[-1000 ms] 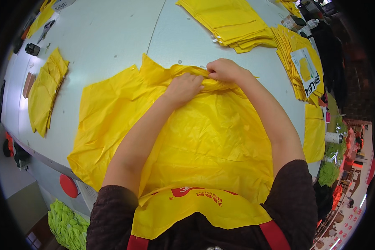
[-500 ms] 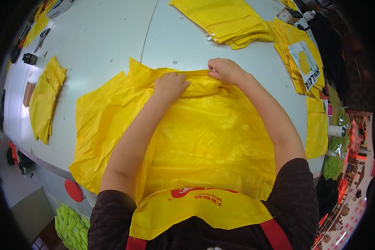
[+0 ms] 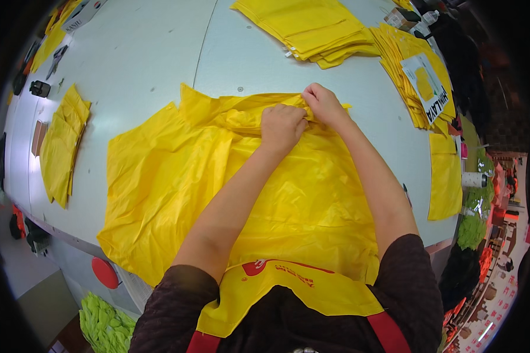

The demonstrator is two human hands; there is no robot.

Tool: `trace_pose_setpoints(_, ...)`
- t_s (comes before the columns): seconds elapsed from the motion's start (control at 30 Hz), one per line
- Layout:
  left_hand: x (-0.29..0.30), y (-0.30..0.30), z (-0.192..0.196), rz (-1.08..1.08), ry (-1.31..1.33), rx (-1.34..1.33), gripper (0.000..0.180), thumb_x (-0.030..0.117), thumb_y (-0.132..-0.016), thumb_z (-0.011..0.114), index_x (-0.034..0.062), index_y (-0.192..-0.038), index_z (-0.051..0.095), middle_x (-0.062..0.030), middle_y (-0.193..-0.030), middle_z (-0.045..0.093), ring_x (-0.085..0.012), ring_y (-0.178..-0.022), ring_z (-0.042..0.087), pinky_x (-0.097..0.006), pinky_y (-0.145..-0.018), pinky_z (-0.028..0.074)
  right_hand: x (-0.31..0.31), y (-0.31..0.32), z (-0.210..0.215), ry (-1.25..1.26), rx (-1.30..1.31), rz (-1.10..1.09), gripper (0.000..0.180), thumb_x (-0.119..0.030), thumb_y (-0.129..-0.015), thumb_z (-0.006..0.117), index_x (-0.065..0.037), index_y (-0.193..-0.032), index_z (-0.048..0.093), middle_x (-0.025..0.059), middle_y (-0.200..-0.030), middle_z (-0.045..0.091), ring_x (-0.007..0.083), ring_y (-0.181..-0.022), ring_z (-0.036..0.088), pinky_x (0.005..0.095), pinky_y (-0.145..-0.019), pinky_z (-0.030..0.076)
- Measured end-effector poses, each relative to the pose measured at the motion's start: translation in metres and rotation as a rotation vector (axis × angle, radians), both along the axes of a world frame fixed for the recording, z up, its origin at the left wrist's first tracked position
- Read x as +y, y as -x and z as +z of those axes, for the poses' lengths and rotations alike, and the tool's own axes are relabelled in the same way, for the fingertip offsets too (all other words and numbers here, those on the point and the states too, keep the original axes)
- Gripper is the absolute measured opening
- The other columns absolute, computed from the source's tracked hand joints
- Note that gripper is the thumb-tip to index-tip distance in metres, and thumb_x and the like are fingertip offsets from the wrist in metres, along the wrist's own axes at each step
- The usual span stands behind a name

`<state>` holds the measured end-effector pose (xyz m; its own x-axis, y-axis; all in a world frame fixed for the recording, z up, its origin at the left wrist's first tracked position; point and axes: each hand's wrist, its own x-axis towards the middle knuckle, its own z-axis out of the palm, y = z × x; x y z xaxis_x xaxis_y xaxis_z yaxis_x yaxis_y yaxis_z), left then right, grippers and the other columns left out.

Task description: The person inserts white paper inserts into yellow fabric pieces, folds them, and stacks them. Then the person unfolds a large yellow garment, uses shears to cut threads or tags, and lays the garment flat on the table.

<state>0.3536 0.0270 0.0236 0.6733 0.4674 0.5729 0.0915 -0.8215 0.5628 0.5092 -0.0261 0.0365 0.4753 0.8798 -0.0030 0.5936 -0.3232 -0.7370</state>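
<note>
Head view, looking down on a pale surface [image 3: 141,53]. A large crumpled yellow garment [image 3: 162,182] lies across the centre of the frame, its upper edge gathered in folds just above the middle. Both hands grip this edge close beside each other: the left hand [image 3: 284,125] curls around the bunched cloth, while the right hand [image 3: 325,106], slightly higher and further right, pinches the fabric between thumb and fingers. Flat yellow pieces [image 3: 312,26] lie stacked at upper centre; a second yellow stack [image 3: 399,76], bearing a printed card [image 3: 424,88], occupies the upper right. A folded yellow bundle [image 3: 65,150] lies at the left.
</note>
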Motion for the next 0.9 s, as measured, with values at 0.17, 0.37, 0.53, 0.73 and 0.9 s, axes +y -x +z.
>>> trace_pose_setpoints(0.17,-0.003,0.011,0.005,0.171,0.332,-0.004,0.012,0.018,-0.075,0.063,0.0071,-0.078,0.060,-0.0089,-0.072,0.062,-0.0278,-0.072,0.058,-0.040,-0.067,0.042,0.006,-0.015,0.004,-0.072,0.167,0.209,0.021,-0.022,-0.090,0.053,-0.001,-0.087,0.054,0.0006,-0.072,0.051,0.0098,-0.064,0.044,0.0256,-0.059,0.041)
trace_pose_setpoints(0.37,-0.001,0.007,0.000,0.263,0.581,-0.003,0.014,0.018,-0.077,0.062,0.0043,-0.076,0.060,-0.0118,-0.070,0.061,-0.0305,-0.068,0.058,-0.042,-0.064,0.043,0.001,-0.013,0.031,0.165,0.063,0.229,0.015,-0.016,-0.086,0.058,-0.001,-0.085,0.055,0.0025,-0.070,0.056,0.0104,-0.063,0.049,0.0255,-0.057,0.043)
trace_pose_setpoints(0.53,-0.003,0.006,0.000,0.254,0.672,-0.019,0.014,0.017,-0.076,0.062,0.0036,-0.076,0.060,-0.0125,-0.070,0.062,-0.0305,-0.067,0.058,-0.042,-0.062,0.043,-0.010,0.000,0.032,0.239,0.008,0.027,0.017,-0.018,-0.080,0.062,-0.001,-0.081,0.059,0.0063,-0.071,0.061,0.0158,-0.064,0.058,0.0292,-0.059,0.048)
trace_pose_setpoints(0.73,-0.003,0.016,0.001,0.155,0.313,-0.051,0.013,0.017,-0.077,0.065,0.0056,-0.081,0.062,-0.0094,-0.077,0.064,-0.0272,-0.069,0.060,-0.038,-0.062,0.044,-0.019,0.004,-0.001,0.135,0.370,-0.196,0.018,-0.017,-0.081,0.063,0.000,-0.084,0.060,0.0051,-0.069,0.060,0.0108,-0.062,0.055,0.0263,-0.057,0.046)
trace_pose_setpoints(0.9,0.002,0.018,0.004,-0.012,0.130,-0.182,0.015,0.022,-0.077,0.066,0.0095,-0.085,0.066,-0.0056,-0.076,0.064,-0.0272,-0.065,0.059,-0.040,-0.058,0.044,-0.023,0.031,-0.009,-0.229,0.685,-0.357,0.018,-0.018,-0.084,0.061,0.000,-0.081,0.060,0.0007,-0.067,0.057,0.0064,-0.060,0.049,0.0235,-0.054,0.042)
